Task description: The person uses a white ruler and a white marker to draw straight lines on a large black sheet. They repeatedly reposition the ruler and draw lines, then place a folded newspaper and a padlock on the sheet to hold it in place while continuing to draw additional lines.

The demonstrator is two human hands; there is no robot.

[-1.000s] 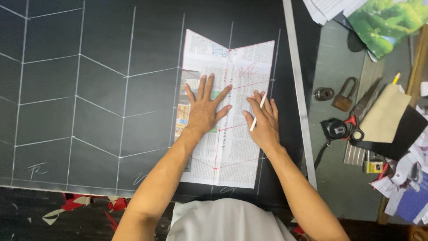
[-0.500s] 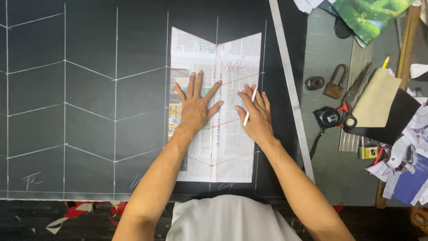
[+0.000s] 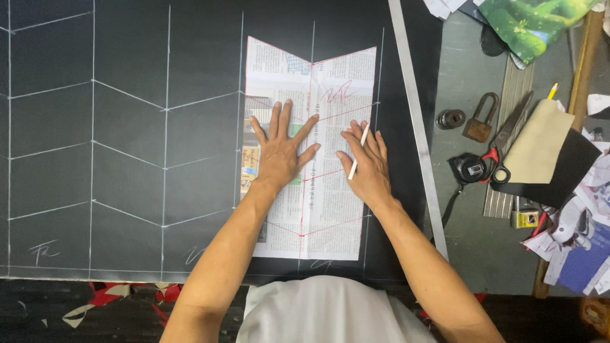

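A newspaper pattern [image 3: 330, 209] lies flat in the middle of the frame on a sheet of black fabric [image 3: 127, 127]. The pattern is cut to a chevron: its top edge dips to a notch in the centre, its sides run straight, and its bottom edge sits just above the lower border of the fabric. Red lines are drawn across it, one straight down the middle and slanted ones meeting that line in shallow V shapes. Printed columns and small colour pictures show through on its left part.

The left hand [image 3: 279, 152] rests palm down on the left half of the pattern, fingers spread and flat, gripping nothing. The right hand [image 3: 367, 166] presses flat on the right half, with a white chalk stick [image 3: 358, 151] lodged between its fingers, pointing up and slightly right.

The fabric carries white chalk lines forming the same chevron panels across the left of the frame. A long metal ruler [image 3: 416, 127] runs slantwise along the fabric's right edge. On the grey surface [image 3: 470, 241] at the right lie red-handled scissors [image 3: 505, 149], a padlock [image 3: 481, 117] and a tan paper piece [image 3: 540, 143].
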